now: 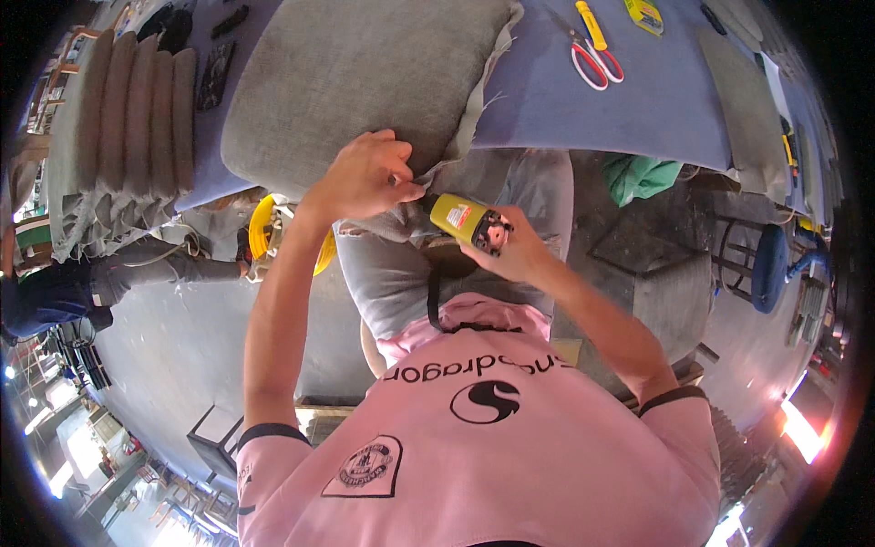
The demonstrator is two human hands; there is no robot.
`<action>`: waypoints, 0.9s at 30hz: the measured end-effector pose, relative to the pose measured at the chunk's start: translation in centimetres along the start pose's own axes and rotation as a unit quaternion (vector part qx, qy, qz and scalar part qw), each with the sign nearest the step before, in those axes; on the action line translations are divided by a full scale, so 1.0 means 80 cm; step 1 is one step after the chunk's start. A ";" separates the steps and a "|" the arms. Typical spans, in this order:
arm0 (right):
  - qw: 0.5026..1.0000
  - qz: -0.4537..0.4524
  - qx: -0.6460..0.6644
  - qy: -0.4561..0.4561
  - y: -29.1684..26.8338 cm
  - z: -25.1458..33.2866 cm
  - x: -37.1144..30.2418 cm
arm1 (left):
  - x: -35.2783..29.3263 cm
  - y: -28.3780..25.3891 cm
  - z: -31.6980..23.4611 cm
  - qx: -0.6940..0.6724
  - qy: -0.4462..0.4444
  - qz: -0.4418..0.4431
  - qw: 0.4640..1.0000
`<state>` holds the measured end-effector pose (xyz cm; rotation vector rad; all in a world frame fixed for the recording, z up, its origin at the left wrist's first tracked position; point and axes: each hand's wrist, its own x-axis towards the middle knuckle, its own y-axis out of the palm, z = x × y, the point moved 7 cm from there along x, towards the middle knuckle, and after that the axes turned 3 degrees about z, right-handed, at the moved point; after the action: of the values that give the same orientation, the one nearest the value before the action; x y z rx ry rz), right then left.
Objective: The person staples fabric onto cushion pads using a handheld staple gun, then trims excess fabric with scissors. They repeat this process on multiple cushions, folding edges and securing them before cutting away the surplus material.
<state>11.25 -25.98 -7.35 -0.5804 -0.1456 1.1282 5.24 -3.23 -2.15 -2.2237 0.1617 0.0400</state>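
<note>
Grey cushion; yellow handheld object; red-white scissors handles; blue tabletop; pink shirt, black cuffs.

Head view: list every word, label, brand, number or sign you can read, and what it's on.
Wording is described, not copied.
Pink shirt: large dark lettering, upside down, legible; beside it, a round emblem.
Shirt crest: small lettering around its figure, hard to read.
Yellow tool in the right hand: red-and-white label, too small to read.
Yellow-green packet on the table: print too small to read.
</note>
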 end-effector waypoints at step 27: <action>0.989 0.112 0.008 0.099 0.012 0.030 -0.009 | -0.025 -0.014 0.011 0.007 0.010 0.001 1.000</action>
<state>9.18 -25.46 -5.70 -0.7035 0.1027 1.2787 3.45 -1.64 -1.64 -2.2112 0.1755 0.0178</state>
